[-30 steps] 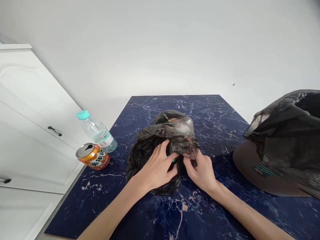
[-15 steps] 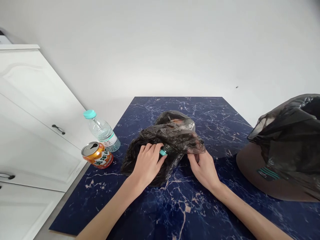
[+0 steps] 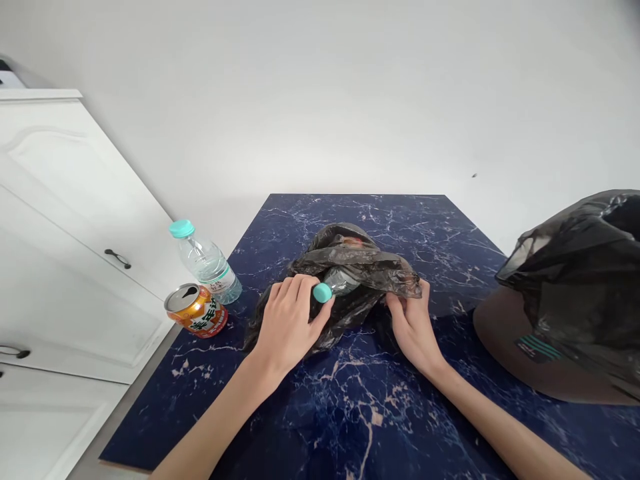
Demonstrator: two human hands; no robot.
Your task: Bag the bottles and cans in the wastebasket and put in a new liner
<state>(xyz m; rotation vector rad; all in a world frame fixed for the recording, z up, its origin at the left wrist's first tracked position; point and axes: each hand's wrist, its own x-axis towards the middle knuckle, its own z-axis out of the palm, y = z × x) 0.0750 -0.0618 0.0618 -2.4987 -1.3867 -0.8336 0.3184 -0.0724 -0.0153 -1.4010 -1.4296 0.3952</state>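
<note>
"Both at the black bag (image 3: 370, 260)?"
"Yes, on the table (image 3: 310, 407): our right hand (image 3: 413, 327) pinches its edge; our left hand (image 3: 287, 320) curls beside the bottle (image 3: 342, 283) poking out, whether clamped we can't tell."

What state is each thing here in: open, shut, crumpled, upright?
Drinks can: opened, upright
Standing bottle: capped, upright
Handled black bag: crumpled
Bagged bottle: capped, partly covered
Brown bin: lined with a dark bag
Cabinet doors: shut
</note>
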